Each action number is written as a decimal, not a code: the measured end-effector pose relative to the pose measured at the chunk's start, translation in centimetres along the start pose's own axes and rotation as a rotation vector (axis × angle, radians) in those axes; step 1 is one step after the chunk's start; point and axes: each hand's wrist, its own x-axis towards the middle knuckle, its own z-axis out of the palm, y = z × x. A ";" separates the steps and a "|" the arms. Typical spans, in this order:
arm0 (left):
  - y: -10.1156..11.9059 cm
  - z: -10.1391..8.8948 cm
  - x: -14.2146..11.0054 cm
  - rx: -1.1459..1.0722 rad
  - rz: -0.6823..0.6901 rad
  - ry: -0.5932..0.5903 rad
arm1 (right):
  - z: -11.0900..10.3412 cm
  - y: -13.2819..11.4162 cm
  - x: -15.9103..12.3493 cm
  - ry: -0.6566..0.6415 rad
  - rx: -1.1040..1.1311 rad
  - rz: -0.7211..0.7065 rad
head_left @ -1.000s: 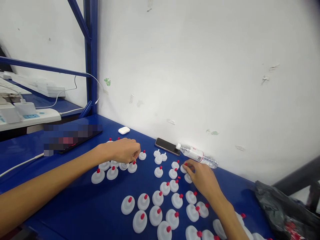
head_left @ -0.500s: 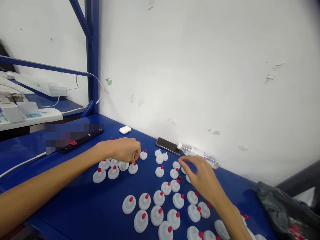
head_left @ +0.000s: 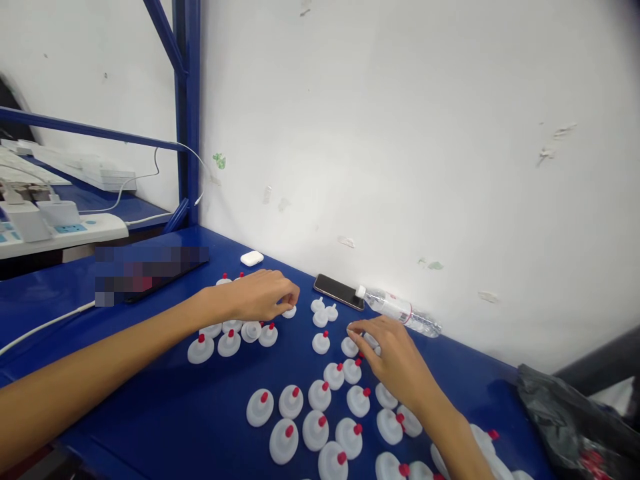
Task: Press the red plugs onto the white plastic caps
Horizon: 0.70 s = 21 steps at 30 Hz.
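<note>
Several round, translucent white lids with red-tipped spouts stand spread over the blue table (head_left: 165, 400). My left hand (head_left: 267, 297) is closed, its bent fingers on the top of a white lid (head_left: 289, 313) at the right end of the left group; they hide its red tip. My right hand (head_left: 387, 347) has thumb and fingertips pinched together over the spout of another white lid (head_left: 349, 347), whose red tip is covered. Between the hands sit three white lids (head_left: 320, 319) without red tips, and one red-tipped lid (head_left: 321, 343) in front of them.
A phone (head_left: 339, 292) and a clear plastic bottle (head_left: 397, 310) lie along the wall. A white earbud case (head_left: 251, 258) rests at the back. At left are a partly blurred dark device (head_left: 170, 277) and a power strip (head_left: 95, 229). A dark plastic bag (head_left: 555, 413) is at right.
My left hand has moved right, from beside the end lid onto it, covering its red tip. My right hand has shifted slightly left and down onto a nearer lid.
</note>
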 end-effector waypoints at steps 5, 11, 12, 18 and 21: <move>0.9 0.6 0.4 0.033 0.086 0.120 | 0.0 0.2 0.0 0.012 -0.016 -0.013; 1.2 1.4 0.4 0.082 0.166 0.263 | 0.1 0.9 0.1 0.070 -0.059 -0.010; 1.2 1.5 0.5 0.088 0.175 0.282 | 0.3 1.0 0.1 0.079 -0.067 -0.008; 1.3 2.8 0.7 0.129 0.212 0.322 | 1.6 1.4 -0.1 0.103 -0.096 0.008; 1.9 3.4 1.0 0.152 0.207 0.292 | 1.5 1.3 -0.2 0.117 -0.106 0.025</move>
